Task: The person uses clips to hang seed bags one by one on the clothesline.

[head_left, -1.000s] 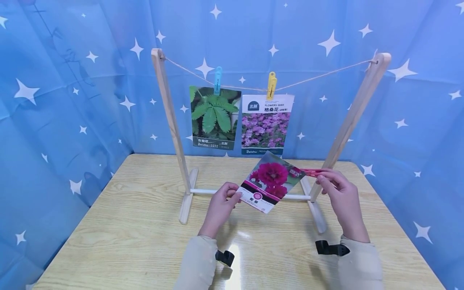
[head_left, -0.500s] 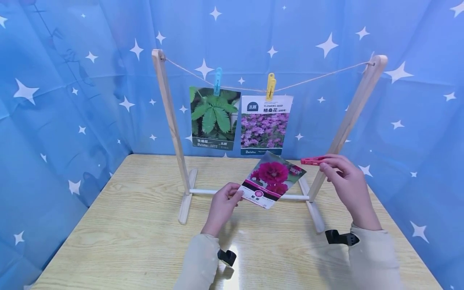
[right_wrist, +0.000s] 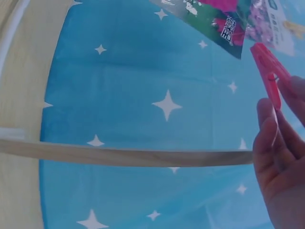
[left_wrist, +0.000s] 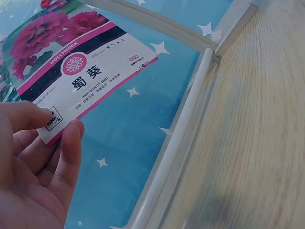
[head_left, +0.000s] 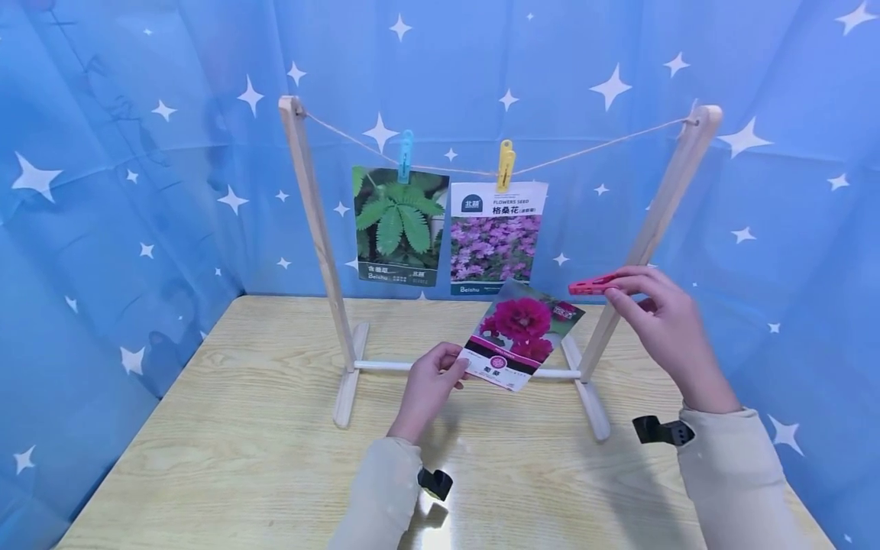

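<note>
My left hand (head_left: 429, 386) pinches the lower left corner of a hollyhock seed packet (head_left: 522, 325), which is tilted and held above the table. Its magenta flower picture and white label (left_wrist: 95, 78) show closely in the left wrist view. To the right, my right hand (head_left: 660, 328) grips a red clothespin (head_left: 591, 285) by its handles, its tip near the packet's upper right corner. In the right wrist view the clothespin (right_wrist: 268, 71) is apart from the packet (right_wrist: 219, 24). Behind, a green-leaf packet (head_left: 399, 229) hangs from a blue clothespin (head_left: 405, 156), and a purple-flower packet (head_left: 496, 244) from a yellow clothespin (head_left: 505, 166).
A string (head_left: 605, 149) sags between two wooden posts (head_left: 316, 229) of a stand. A white rod (head_left: 385, 366) joins the feet low down. Below lies the wooden table (head_left: 227, 443); a blue star-patterned curtain (head_left: 172, 191) surrounds it.
The red clothespin has come away from the packet's corner, and my right hand has lifted it slightly upward. My left hand still holds the packet, moved a little. The view has shifted slightly.
</note>
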{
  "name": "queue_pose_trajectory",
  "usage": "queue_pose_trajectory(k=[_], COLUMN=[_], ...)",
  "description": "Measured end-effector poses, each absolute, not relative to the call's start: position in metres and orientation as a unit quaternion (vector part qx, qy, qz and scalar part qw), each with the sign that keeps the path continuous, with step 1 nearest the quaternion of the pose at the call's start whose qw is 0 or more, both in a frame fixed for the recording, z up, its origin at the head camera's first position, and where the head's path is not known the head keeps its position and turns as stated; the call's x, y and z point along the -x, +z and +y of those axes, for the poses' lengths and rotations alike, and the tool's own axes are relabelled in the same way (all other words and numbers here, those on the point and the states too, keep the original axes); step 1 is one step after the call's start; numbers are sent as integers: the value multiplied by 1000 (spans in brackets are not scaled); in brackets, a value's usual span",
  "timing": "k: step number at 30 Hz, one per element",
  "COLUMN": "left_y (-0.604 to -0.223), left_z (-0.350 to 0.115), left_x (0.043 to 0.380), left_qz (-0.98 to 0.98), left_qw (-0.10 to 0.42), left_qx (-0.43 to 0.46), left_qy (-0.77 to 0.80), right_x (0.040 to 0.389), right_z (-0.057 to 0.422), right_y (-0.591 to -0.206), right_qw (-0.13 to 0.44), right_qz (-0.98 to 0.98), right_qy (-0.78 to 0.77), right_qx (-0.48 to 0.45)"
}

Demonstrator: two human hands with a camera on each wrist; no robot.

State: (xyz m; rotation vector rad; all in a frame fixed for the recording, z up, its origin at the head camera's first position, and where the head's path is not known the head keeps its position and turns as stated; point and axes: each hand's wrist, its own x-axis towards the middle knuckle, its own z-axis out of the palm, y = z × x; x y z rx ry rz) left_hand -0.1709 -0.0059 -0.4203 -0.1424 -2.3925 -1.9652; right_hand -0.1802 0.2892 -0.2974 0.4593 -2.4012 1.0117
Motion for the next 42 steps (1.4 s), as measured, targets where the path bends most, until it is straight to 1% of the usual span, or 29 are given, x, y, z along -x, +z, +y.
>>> queue_pose_trajectory(k=[6, 14, 25, 35, 42], left_y=[-418, -411, -396, -373, -369], left_z=[-1, 7, 9, 19, 24], left_x=[171, 174, 184, 190, 192], left_qz=[-775, -780, -782, -800, -801], left_qw=[9, 8, 28, 47, 66], left_qx=[43, 42, 74, 94, 107], left_qy=[-631, -625, -618, -590, -585], right_x=[180, 179, 177, 175, 176], right_z=[287, 285, 283, 279, 279], right_y=[-281, -262, -238, -212, -198], right_qw=[272, 298, 316, 340, 372], right_qz=[-868, -866, -867, -867, -846], right_qy=[365, 326, 280, 213, 190], right_qx=[-198, -235, -263, -296, -333])
